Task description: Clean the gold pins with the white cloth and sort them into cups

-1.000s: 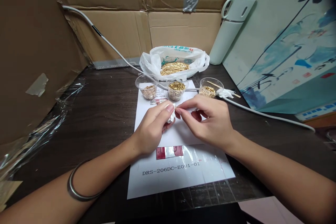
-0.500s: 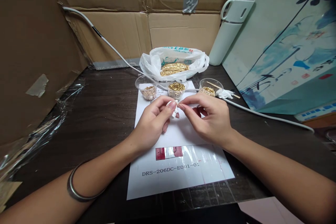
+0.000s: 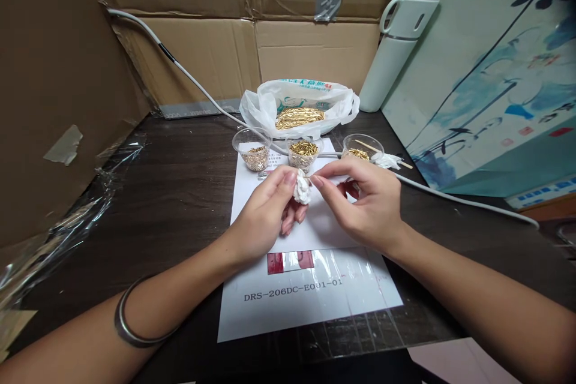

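My left hand [image 3: 265, 210] pinches a small white lump of putty [image 3: 302, 189] between thumb and forefinger, just above a white printed sheet [image 3: 306, 288] taped to the dark table. My right hand [image 3: 366, 201] is curled, its thumb and forefinger tips touching the right side of the same lump. Three small clear cups of gold pins stand just beyond the hands: a left cup [image 3: 252, 149], a middle cup [image 3: 302, 155] and a right cup [image 3: 360, 148]. Behind them lies a white plastic bag [image 3: 299, 108] full of gold pins.
A wooden stick with a white wad [image 3: 387, 160] rests by the right cup. A white cable [image 3: 450, 195] crosses the table. A pale flask [image 3: 396, 48] and a painted gift bag [image 3: 490, 72] stand at right. Cardboard walls [image 3: 202, 54] close in the back and left.
The white lump now shows more fully between my fingertips; my right hand's fingers have shifted slightly right and apart from the left's.
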### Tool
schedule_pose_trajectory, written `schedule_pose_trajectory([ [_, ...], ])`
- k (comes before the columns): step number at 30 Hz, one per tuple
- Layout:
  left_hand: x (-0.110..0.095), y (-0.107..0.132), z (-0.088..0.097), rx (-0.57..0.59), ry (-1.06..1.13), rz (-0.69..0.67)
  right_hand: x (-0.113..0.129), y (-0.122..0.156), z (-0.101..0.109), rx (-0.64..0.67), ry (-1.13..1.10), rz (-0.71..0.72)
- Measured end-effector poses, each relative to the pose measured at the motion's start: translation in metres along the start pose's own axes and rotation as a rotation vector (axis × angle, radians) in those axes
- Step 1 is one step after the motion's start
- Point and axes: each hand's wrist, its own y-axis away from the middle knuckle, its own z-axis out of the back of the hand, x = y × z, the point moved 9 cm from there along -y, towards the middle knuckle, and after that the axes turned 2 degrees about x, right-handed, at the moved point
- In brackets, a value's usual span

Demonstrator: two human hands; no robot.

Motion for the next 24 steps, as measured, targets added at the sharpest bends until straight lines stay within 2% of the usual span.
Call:
schedule_pose_trajectory([
  [24,-0.0028,0.0016,0.0026,-0.023,-0.021,-0.003,0.0088,0.0009,-0.0069,0.029,0.039,0.133],
])
